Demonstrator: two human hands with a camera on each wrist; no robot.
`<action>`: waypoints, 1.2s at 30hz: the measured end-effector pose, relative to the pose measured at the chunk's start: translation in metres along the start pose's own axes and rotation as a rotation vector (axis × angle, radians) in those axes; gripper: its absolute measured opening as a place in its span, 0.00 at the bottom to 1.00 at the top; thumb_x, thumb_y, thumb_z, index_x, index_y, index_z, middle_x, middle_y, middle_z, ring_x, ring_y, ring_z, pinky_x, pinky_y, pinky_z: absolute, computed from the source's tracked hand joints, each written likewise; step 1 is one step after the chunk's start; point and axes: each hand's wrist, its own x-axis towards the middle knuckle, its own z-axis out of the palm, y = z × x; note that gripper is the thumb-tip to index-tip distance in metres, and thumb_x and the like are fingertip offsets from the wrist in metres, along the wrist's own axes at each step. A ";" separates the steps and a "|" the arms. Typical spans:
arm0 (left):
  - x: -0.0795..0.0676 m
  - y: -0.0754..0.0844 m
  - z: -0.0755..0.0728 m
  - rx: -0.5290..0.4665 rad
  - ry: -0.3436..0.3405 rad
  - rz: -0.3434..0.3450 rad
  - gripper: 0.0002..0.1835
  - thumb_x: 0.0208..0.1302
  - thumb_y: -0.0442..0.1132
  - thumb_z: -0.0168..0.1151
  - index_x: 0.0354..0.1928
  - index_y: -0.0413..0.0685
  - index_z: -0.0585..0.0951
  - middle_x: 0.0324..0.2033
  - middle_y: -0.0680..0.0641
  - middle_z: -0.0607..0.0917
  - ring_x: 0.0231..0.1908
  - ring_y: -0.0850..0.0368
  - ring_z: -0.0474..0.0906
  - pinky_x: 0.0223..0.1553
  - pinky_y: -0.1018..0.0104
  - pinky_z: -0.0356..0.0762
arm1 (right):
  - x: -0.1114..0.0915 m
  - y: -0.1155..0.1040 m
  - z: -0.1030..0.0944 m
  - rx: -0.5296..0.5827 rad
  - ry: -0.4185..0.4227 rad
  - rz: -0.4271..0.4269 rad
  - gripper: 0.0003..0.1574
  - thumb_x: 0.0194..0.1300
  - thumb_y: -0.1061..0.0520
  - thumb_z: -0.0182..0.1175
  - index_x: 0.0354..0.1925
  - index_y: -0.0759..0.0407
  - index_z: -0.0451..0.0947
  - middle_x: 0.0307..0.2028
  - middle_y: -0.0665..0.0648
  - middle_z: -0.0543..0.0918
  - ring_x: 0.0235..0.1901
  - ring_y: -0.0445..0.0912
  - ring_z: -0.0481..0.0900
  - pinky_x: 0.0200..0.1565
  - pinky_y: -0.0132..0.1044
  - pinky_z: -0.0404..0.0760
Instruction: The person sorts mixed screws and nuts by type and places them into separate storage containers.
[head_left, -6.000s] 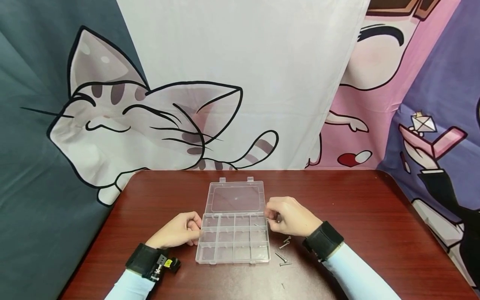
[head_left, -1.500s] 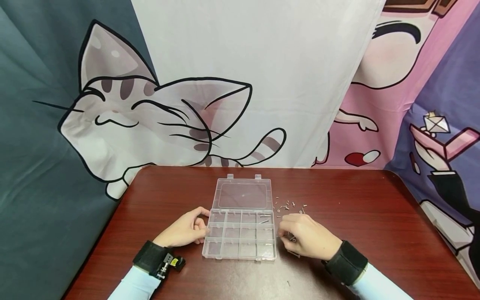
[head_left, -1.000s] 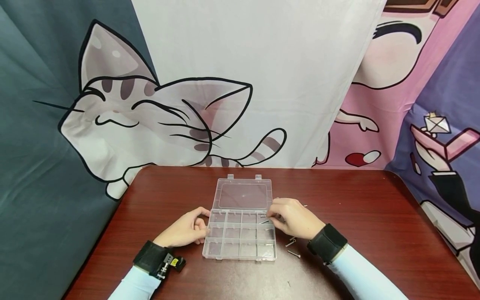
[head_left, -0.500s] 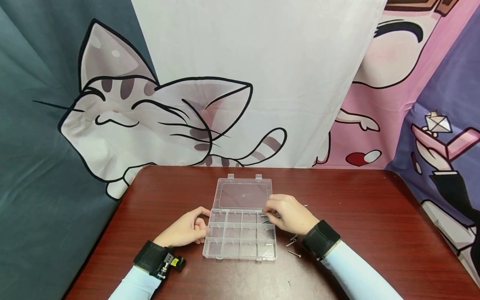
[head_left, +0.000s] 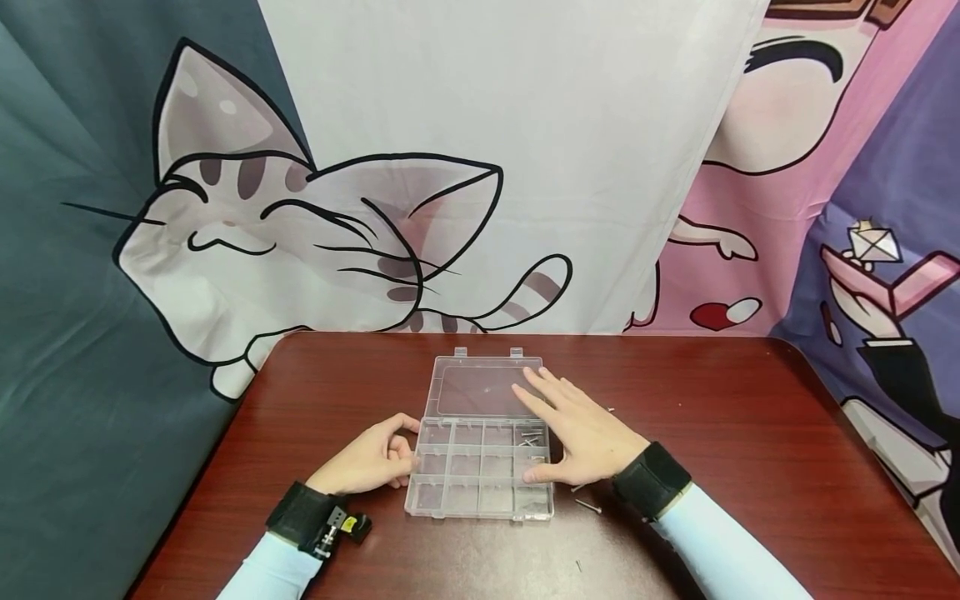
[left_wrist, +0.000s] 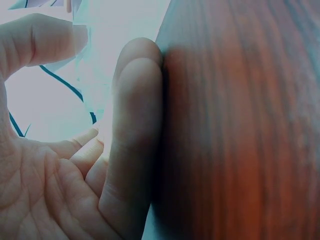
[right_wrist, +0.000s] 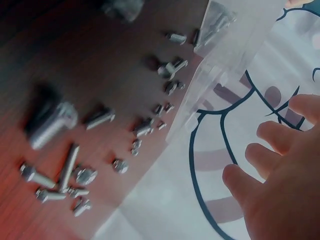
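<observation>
A clear plastic compartment box point(head_left: 480, 515) lies on the table with its lid point(head_left: 483, 390) laid open behind it. Several screws point(head_left: 531, 438) rest in its back right compartment. At the box's left side my left hand point(head_left: 367, 458) holds the edge, thumb against the clear wall, the other fingers low by the tabletop in the left wrist view. My right hand point(head_left: 581, 429) hovers over the right edge of box and lid, palm down, fingers spread and holding nothing. Past it, in the right wrist view, loose bolts point(right_wrist: 67, 167) and small nuts point(right_wrist: 120, 166) are scattered on the wood.
The reddish-brown table point(head_left: 360, 375) ends at a cloth backdrop point(head_left: 585, 167) with cartoon drawings. Right of the box lies a screw point(head_left: 588, 506), and a thin pin-like piece point(head_left: 578, 566) lies nearer the front. The right forearm hides some of the tabletop.
My right hand went from the loose screws right of the box to the back right compartment, then spread its fingers. More screws show in that compartment. The left hand has stayed at the box.
</observation>
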 end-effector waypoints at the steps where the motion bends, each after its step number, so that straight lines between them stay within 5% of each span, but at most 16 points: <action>1: 0.000 0.000 0.000 0.000 -0.001 0.002 0.29 0.63 0.40 0.64 0.63 0.38 0.68 0.24 0.42 0.81 0.23 0.48 0.81 0.29 0.56 0.83 | -0.002 0.001 -0.001 0.002 -0.002 0.005 0.71 0.53 0.15 0.51 0.79 0.56 0.51 0.79 0.58 0.45 0.77 0.54 0.42 0.73 0.52 0.48; 21: -0.001 0.002 -0.003 -0.037 -0.023 0.009 0.35 0.64 0.39 0.64 0.69 0.38 0.62 0.24 0.41 0.79 0.24 0.46 0.81 0.31 0.55 0.84 | -0.065 0.033 -0.015 0.006 0.055 0.077 0.63 0.55 0.21 0.57 0.76 0.57 0.61 0.76 0.58 0.58 0.75 0.56 0.55 0.69 0.56 0.61; 36: -0.001 0.002 -0.002 -0.033 -0.030 0.011 0.35 0.64 0.41 0.64 0.69 0.39 0.62 0.24 0.39 0.80 0.23 0.45 0.81 0.31 0.55 0.83 | -0.104 0.024 -0.011 0.002 0.062 0.109 0.60 0.50 0.24 0.64 0.72 0.54 0.67 0.74 0.56 0.63 0.72 0.54 0.62 0.65 0.55 0.66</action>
